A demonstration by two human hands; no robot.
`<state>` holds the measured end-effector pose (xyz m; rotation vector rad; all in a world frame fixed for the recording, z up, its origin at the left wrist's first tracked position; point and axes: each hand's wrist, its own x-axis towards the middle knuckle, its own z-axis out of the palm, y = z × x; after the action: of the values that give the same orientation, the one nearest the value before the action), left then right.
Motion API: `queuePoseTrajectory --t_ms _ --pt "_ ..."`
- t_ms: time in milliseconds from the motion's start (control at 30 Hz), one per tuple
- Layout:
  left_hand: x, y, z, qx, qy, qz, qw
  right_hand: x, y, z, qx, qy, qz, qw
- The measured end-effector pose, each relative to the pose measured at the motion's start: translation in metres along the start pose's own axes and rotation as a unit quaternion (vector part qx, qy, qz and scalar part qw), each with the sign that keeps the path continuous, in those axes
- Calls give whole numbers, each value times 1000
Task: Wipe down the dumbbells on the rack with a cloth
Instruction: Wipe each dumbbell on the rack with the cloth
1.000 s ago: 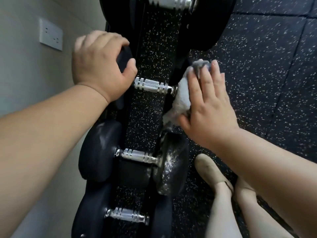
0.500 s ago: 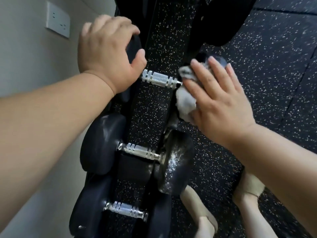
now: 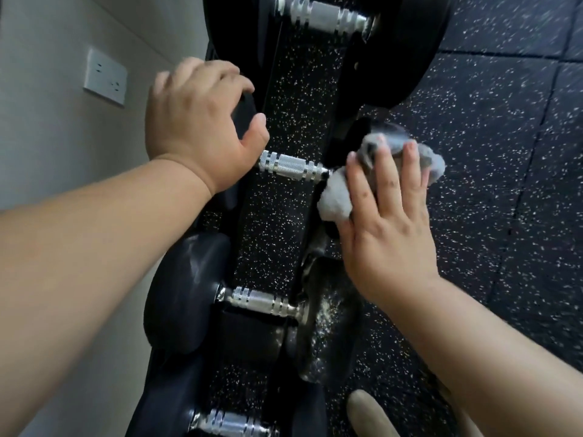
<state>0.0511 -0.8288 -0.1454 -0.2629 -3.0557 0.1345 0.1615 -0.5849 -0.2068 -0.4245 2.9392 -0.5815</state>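
We cup our left hand [image 3: 202, 127] over the dumbbell [image 3: 290, 167]'s wall-side head on the rack [image 3: 284, 234] to steady it, while our right hand [image 3: 388, 225], fingers [image 3: 383, 171] spread, presses the cloth [image 3: 339, 197] against the other head.

A white wall socket [image 3: 105, 78] sits on the grey wall [image 3: 47, 146] beside black speckled rubber floor tiles [image 3: 492, 171].

wall: plain grey-beige wall [image 3: 47, 159] along the left | outlet: white double wall socket [image 3: 105, 77] set flush in it | floor: black rubber gym tiles [image 3: 492, 190] flecked with white specks, seams visible between squares | light: soft, even, slight sheen on the wall
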Motion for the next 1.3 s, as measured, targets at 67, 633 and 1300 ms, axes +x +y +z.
queuePoseTrajectory --t_ms 67,633,1300 --pt "-2 -2 1 -3 3 3 1000 31 -4 -9 5 6 -11 1000" --pt "-2 -1 2 -18 18 7 1000 82 9 -20 -45 -116 25 992" --pt "-1 1 0 -9 2 -1 1000 84 38 -22 323 -18 186 928"
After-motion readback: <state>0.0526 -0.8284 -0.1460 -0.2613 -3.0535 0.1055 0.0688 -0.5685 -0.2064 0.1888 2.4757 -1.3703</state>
